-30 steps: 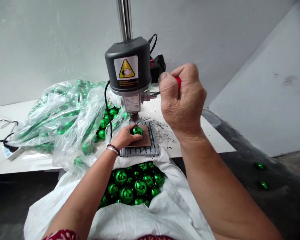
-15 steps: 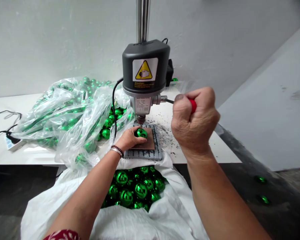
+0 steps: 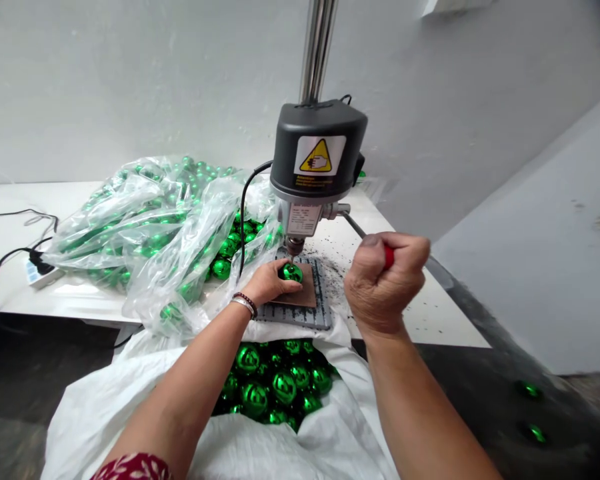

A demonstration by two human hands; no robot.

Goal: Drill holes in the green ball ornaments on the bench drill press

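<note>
Between thumb and fingers, my left hand (image 3: 270, 283) grips a shiny green ball (image 3: 293, 272) on a brown board (image 3: 307, 287). The board lies on the grey slotted base (image 3: 320, 313) of a drill press (image 3: 320, 150). Straight above the ball is the chuck (image 3: 295, 245), its bit reaching down to the ball's top; whether it has gone in I cannot tell. My right hand (image 3: 386, 280) is closed around the red knob (image 3: 389, 256) of the press's feed lever (image 3: 355, 225), to the right of the machine.
A white sack (image 3: 105, 413) full of green balls (image 3: 254, 399) sits open at the table's front edge. Clear plastic bags (image 3: 145, 233) of balls cover the table's left, near a power strip (image 3: 43, 275). Dark shavings surround the base. Two balls (image 3: 530, 389) lie on the floor at right.
My right hand has pulled the lever downward, and the lever now slopes more steeply. The left hand keeps the ball in place under the bit. The whole view has shifted and tilted slightly.
</note>
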